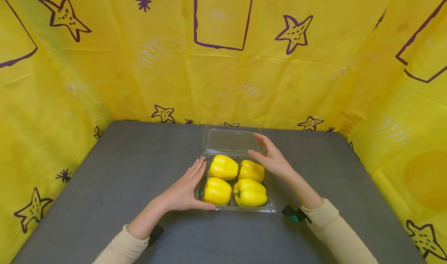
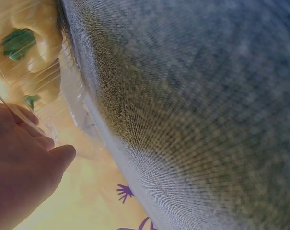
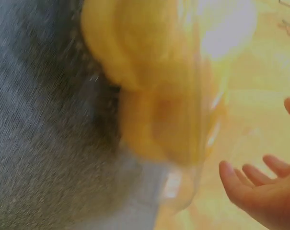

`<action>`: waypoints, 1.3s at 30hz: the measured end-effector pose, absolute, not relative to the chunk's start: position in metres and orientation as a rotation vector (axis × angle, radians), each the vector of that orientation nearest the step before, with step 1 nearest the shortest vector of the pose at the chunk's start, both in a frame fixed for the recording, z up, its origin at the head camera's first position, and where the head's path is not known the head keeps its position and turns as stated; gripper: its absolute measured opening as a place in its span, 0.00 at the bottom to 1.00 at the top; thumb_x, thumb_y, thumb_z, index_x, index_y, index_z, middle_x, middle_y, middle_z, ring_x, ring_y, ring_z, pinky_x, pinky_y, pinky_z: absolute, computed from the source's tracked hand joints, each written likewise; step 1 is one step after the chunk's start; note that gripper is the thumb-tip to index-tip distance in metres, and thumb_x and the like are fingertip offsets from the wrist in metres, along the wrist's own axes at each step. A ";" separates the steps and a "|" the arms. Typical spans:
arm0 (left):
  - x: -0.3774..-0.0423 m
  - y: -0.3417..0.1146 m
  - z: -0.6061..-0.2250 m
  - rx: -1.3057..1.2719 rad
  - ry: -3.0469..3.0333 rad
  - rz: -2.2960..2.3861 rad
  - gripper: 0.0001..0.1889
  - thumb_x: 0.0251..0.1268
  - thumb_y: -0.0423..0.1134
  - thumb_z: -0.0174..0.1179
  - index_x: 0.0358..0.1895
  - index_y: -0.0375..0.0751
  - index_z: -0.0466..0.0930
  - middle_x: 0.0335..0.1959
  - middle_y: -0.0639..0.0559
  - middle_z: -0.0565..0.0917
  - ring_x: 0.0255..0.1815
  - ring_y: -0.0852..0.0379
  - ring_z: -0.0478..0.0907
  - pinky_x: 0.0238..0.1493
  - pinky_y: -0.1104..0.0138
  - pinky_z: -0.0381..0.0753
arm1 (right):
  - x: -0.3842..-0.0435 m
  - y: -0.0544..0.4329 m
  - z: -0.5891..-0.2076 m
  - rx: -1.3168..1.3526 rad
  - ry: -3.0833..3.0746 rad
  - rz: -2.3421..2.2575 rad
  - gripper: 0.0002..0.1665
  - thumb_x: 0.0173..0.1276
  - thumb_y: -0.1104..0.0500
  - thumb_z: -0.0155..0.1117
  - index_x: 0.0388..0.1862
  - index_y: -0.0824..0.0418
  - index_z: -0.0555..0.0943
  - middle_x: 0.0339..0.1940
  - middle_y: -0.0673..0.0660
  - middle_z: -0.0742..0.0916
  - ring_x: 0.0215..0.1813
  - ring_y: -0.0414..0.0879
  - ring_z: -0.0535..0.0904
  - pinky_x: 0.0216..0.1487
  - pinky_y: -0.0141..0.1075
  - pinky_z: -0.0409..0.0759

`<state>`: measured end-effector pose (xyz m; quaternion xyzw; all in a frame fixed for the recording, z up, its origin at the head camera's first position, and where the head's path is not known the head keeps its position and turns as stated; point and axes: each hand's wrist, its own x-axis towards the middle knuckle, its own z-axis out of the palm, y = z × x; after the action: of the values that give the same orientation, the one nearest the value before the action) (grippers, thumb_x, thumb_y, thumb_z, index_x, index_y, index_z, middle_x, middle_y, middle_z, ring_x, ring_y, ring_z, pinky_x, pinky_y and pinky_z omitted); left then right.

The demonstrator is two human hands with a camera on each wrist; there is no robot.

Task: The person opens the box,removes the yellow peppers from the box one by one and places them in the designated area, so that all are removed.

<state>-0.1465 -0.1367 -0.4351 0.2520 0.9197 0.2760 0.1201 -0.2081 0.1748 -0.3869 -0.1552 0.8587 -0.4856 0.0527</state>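
A clear plastic clamshell container (image 1: pixel 244 209) lies on the table with its lid (image 1: pixel 228 140) folded back, away from the person. Several yellow bell peppers (image 1: pixel 224 167) fill its base in two rows. Along the container's left side rests the left hand (image 1: pixel 185 189), fingers straight and thumb at the front rim. In the left wrist view, that hand (image 2: pixel 29 160) is at the clear wall, and green stems show through the plastic. Over the back right corner hovers the right hand (image 1: pixel 274 159), fingers loosely bent and holding nothing, near the lid's right edge. The right wrist view shows the peppers (image 3: pixel 159 120) blurred.
The grey table (image 1: pixel 139 155) extends around the container on all sides. Yellow cloth (image 1: pixel 223 81) with starfish and fish prints hangs behind and along both sides. Dark straps with camera units sit at both wrists, below the sleeves (image 1: pixel 323 217).
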 end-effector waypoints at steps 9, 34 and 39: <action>-0.147 -0.137 -0.436 0.740 2.683 0.817 0.71 0.39 0.78 0.63 0.78 0.44 0.32 0.79 0.54 0.28 0.78 0.59 0.26 0.75 0.54 0.40 | -0.194 0.157 -0.383 -0.889 2.670 -1.186 0.46 0.64 0.51 0.70 0.76 0.54 0.59 0.73 0.56 0.67 0.71 0.55 0.63 0.63 0.55 0.70; -0.144 -0.139 -0.434 0.794 2.679 0.864 0.69 0.43 0.74 0.65 0.78 0.39 0.34 0.79 0.50 0.29 0.78 0.52 0.27 0.74 0.47 0.41 | -0.198 0.125 -0.379 -1.247 2.612 -0.628 0.50 0.61 0.52 0.72 0.77 0.59 0.57 0.75 0.59 0.63 0.73 0.55 0.60 0.67 0.53 0.66; -0.144 -0.139 -0.434 0.794 2.680 0.854 0.69 0.43 0.75 0.65 0.78 0.39 0.34 0.79 0.50 0.29 0.78 0.53 0.27 0.74 0.48 0.41 | -0.201 0.119 -0.377 -1.277 2.603 -0.541 0.49 0.62 0.52 0.72 0.76 0.59 0.58 0.75 0.59 0.64 0.72 0.55 0.61 0.66 0.52 0.68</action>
<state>-0.1439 -0.1388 -0.4344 0.2702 0.9114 0.2904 0.1093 -0.2008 0.1193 -0.3770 -0.4310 0.8784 -0.1826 0.0960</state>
